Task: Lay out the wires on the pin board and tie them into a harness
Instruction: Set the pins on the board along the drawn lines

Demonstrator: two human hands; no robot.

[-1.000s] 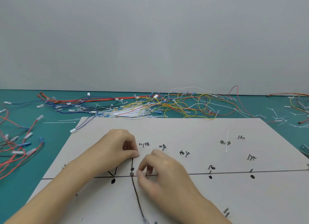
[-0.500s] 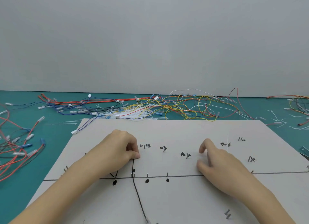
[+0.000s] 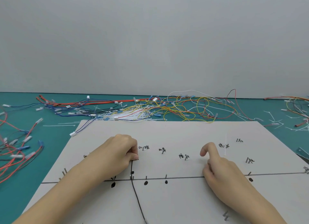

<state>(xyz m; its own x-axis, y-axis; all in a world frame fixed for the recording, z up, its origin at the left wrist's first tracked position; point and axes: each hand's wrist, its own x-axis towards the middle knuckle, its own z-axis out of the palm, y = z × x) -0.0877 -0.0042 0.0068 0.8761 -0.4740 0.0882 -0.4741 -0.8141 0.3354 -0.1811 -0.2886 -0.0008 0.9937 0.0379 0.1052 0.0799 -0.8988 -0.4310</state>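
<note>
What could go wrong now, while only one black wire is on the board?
1. The left hand pinches only the top end of the black wire. If that grip slips, the wire may come away from the pin at the drawn line.
2. The right hand rests low among upright pins; it could bump or bend one.
3. Loose wires lie tangled behind the board; pulling one may drag others.

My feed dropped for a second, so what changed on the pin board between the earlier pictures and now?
The right hand left the spot beside the black wire and moved right along the drawn line, fingers loosely curled, holding nothing. The left hand stayed put, still pinching the wire's upper end. The wire still runs down the pin board as before.
</note>
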